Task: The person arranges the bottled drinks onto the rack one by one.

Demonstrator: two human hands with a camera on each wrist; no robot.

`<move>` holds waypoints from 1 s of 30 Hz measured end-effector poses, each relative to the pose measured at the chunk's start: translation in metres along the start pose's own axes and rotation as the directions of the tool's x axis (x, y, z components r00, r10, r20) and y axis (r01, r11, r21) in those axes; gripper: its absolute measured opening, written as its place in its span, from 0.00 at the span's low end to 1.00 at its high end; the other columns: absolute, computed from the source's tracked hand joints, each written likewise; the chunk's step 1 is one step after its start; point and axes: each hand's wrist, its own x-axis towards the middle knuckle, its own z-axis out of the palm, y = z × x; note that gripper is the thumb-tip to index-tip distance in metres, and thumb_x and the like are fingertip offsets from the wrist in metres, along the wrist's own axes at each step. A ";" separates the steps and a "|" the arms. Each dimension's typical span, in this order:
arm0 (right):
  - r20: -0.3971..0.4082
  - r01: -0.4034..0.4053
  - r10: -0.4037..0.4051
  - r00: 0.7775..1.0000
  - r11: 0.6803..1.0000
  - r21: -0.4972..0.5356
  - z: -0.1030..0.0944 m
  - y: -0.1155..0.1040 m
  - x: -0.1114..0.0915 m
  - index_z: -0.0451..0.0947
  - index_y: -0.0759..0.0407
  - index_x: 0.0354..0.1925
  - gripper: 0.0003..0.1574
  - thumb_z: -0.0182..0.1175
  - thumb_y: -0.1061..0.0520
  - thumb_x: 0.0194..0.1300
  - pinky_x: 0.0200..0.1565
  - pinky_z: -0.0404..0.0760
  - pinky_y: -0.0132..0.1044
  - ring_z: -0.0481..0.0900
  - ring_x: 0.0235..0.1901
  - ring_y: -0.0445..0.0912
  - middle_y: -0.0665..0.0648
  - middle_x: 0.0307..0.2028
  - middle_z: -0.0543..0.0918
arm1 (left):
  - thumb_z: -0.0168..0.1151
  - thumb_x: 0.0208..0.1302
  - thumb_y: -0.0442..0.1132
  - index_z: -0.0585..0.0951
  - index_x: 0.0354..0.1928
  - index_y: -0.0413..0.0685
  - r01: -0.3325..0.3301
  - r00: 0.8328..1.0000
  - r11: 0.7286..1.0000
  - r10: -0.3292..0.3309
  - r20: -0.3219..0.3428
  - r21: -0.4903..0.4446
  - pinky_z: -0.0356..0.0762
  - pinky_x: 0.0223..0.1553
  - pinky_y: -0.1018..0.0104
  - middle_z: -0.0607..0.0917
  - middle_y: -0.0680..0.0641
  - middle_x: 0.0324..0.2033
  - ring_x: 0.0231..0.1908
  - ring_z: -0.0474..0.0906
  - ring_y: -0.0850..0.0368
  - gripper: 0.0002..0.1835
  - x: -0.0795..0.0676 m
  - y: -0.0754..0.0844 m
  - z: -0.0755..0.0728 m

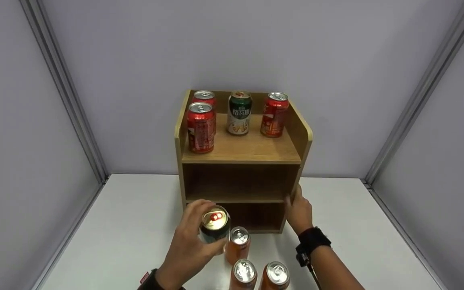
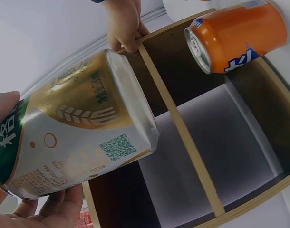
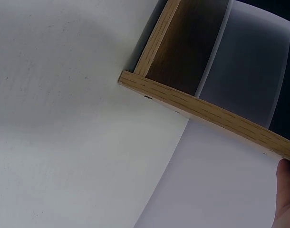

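Note:
My left hand grips a green, white and gold drink can, its gold top facing up in the head view. The left wrist view shows the can off the table in front of the shelf, thumb and fingers round its upper end. On the other side, my right hand grips the right side panel of a small wooden shelf near the middle board. Part of that hand is hidden behind the panel. Close beside the held can stands an orange can.
Two more orange cans, one at the front middle and one right of it, stand on the white table. On the shelf's top, two red cans stand at left, a green-and-white can mid, a red can at right.

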 end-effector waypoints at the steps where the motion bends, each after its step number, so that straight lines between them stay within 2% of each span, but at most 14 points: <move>1: -0.003 0.006 -0.006 1.000 1.000 0.001 0.000 0.000 0.000 0.61 0.65 0.65 0.28 0.53 0.59 0.71 0.32 0.76 0.58 0.81 0.30 0.64 0.73 0.33 0.82 | 0.80 0.34 0.28 0.72 0.60 0.50 -0.003 1.000 1.000 0.003 0.001 -0.001 0.76 0.53 0.59 0.70 0.53 0.57 0.55 0.72 0.58 0.45 0.002 0.000 -0.001; 5: -0.011 0.023 -0.023 1.000 1.000 0.017 0.001 0.002 -0.001 0.60 0.66 0.65 0.28 0.53 0.61 0.70 0.27 0.76 0.53 0.80 0.24 0.58 0.71 0.30 0.82 | 0.80 0.34 0.29 0.73 0.59 0.47 -0.011 1.000 1.000 0.011 0.010 -0.004 0.76 0.53 0.59 0.70 0.52 0.57 0.55 0.71 0.57 0.42 0.010 0.003 -0.003; 14: 0.004 0.020 -0.020 1.000 1.000 0.018 0.001 0.000 0.000 0.61 0.64 0.65 0.27 0.52 0.59 0.72 0.31 0.77 0.55 0.82 0.28 0.59 0.70 0.33 0.83 | 0.79 0.35 0.27 0.73 0.59 0.46 -0.086 0.996 0.996 0.086 -0.013 -0.014 0.75 0.54 0.56 0.71 0.50 0.57 0.56 0.71 0.55 0.42 0.028 0.013 -0.011; 18: 0.012 0.024 -0.024 1.000 1.000 0.018 0.001 0.000 0.001 0.61 0.64 0.65 0.27 0.53 0.59 0.71 0.32 0.77 0.54 0.81 0.27 0.58 0.69 0.33 0.83 | 0.80 0.36 0.30 0.72 0.59 0.45 -0.113 0.993 0.994 0.113 -0.019 -0.006 0.74 0.56 0.58 0.71 0.46 0.57 0.58 0.70 0.54 0.42 0.038 0.017 -0.015; 24: 0.013 0.007 -0.008 1.000 1.000 0.017 -0.001 -0.001 0.001 0.63 0.64 0.63 0.26 0.53 0.58 0.71 0.33 0.77 0.56 0.81 0.29 0.59 0.69 0.33 0.83 | 0.80 0.39 0.32 0.71 0.60 0.43 -0.133 0.991 0.991 0.133 -0.006 -0.009 0.74 0.56 0.59 0.70 0.46 0.58 0.58 0.69 0.55 0.42 0.056 0.025 -0.017; 30: 0.014 -0.002 0.001 1.000 1.000 0.022 0.000 -0.001 -0.001 0.61 0.64 0.66 0.28 0.53 0.58 0.72 0.32 0.77 0.55 0.81 0.29 0.60 0.70 0.33 0.83 | 0.80 0.41 0.34 0.70 0.61 0.42 -0.136 0.990 0.991 0.136 0.023 -0.020 0.74 0.55 0.60 0.70 0.45 0.58 0.58 0.68 0.56 0.41 0.077 0.028 -0.014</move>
